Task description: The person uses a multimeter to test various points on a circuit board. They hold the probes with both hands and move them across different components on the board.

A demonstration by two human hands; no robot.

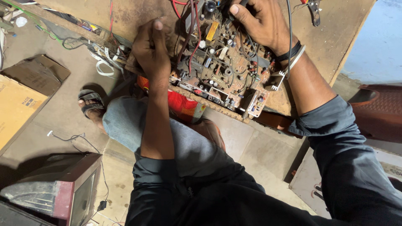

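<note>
A brown circuit board [222,62], crowded with parts and wires, lies at the near edge of the wooden worktop [335,37]. The left hand [151,48] presses its left end, fingers flat and released. The right hand [261,25] pinches a part at the far side.

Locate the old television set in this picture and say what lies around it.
The television set sits on the floor at the lower left of the head view, below the cardboard box and left of the person's bent knee.

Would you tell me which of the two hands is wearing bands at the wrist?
The right hand, on the circuit board's far side, wears dark and pale wrist bands; the left hand's wrist is bare.
</note>
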